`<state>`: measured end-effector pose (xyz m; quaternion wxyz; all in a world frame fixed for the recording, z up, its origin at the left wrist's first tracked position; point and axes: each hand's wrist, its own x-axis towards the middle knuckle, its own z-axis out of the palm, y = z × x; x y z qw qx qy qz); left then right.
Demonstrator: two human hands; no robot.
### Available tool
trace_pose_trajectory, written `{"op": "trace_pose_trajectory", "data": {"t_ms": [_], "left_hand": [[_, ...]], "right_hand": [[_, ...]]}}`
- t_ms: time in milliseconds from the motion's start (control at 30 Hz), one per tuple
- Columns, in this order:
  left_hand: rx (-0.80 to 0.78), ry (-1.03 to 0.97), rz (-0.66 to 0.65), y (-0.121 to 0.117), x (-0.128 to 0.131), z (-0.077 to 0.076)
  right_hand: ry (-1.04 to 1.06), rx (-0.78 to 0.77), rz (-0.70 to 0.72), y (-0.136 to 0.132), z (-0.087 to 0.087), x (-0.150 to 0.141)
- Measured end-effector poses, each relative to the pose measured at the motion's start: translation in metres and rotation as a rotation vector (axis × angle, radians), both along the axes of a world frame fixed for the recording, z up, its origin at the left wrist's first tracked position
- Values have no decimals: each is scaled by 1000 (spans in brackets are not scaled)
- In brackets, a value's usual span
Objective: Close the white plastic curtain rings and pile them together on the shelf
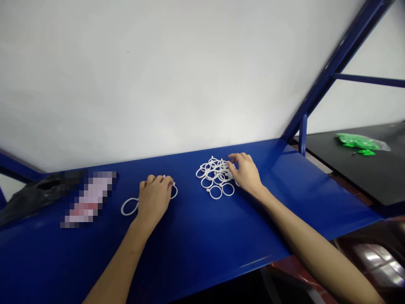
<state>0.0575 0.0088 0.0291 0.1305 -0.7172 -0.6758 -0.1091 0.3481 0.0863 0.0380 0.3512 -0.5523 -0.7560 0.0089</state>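
Several thin white plastic rings with small knobs (216,193) lie in a loose, overlapping pile on the blue shelf (190,245). At the right edge of the pile is my right hand (247,172), its thumb and index finger apart and nothing visibly held between them. My left hand (155,195) rests to the left of the pile, fingers bent down over more of the white rings. One white ring (129,207) sticks out on the left of that hand, and part of another shows beyond its fingertips. The left fingertips are mostly hidden.
A black plastic bag (34,196) lies at the far left, next to a blurred pinkish item (90,198). Behind the shelf stands a white wall (177,84). Blue metal posts (329,67) rise at the right, and beyond them a black table (354,169) carries a clear bag of green pieces (360,141).
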Motion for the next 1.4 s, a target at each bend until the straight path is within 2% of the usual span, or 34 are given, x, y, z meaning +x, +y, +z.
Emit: {"op": "trace_pose_trajectory", "data": {"t_ms": [167, 333, 433, 533, 667, 733, 800, 967, 1167, 1300, 1400], "left_hand": [[24, 40, 27, -4, 4, 4], [114, -22, 23, -9, 13, 12], [186, -236, -58, -12, 22, 17], [206, -583, -171, -16, 34, 19], [19, -950, -200, -20, 47, 17], [-69, -1080, -182, -20, 50, 15], [-86, -1154, -147, -19, 50, 13], [48, -1036, -157, -19, 50, 13], [222, -864, -224, -21, 53, 15], [249, -868, -262, -23, 55, 15], [193, -951, -217, -23, 55, 15]], "right_hand": [[27, 92, 161, -14, 5, -9], [16, 54, 378, -36, 6, -26], [42, -24, 538, -48, 4, -36], [109, -128, 647, -58, 3, -42], [274, -231, 707, -65, 5, -45], [348, -264, 691, -67, 6, -44], [383, -278, 684, -68, 7, -43], [407, -251, 730, -70, 4, -45], [398, -207, 695, -71, 2, -48], [380, -222, 675, -70, 1, -48], [376, -208, 646, -69, 1, -48]]}}
